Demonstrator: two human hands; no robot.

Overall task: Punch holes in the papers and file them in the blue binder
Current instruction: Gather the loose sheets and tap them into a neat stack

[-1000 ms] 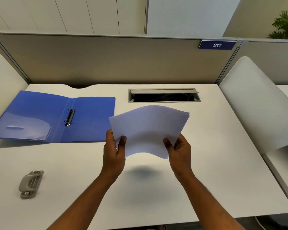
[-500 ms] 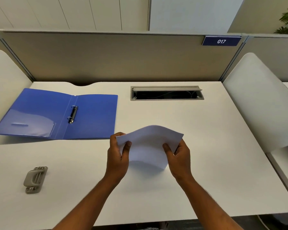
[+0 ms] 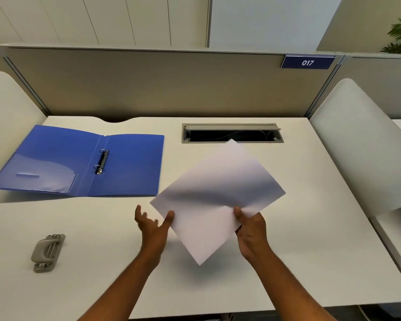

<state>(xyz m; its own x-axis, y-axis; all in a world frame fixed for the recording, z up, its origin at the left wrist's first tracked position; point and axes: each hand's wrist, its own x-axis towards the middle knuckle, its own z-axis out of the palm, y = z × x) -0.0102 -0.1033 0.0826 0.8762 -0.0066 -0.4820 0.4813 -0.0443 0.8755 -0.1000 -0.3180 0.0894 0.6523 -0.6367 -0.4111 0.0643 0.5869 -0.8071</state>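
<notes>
A stack of white papers [image 3: 215,195] hangs above the desk's middle, turned like a diamond with one corner pointing down. My right hand [image 3: 250,230] pinches its right edge. My left hand [image 3: 153,222] is at the left edge with fingers spread, the thumb touching the sheet and no firm grip visible. The blue binder [image 3: 79,161] lies flat and open at the far left, its two metal rings [image 3: 101,161] on the spine. A grey hole punch [image 3: 47,252] sits near the front left of the desk.
The white desk [image 3: 310,251] is fenced by a beige partition at the back and curved white side panels [image 3: 361,144]. A cable tray slot [image 3: 232,133] is cut into the desk behind the papers. The front edge runs just below my forearms.
The papers rose from the desk and rotated into a diamond. My left hand loosened and opened its fingers, while my right hand kept its hold.
</notes>
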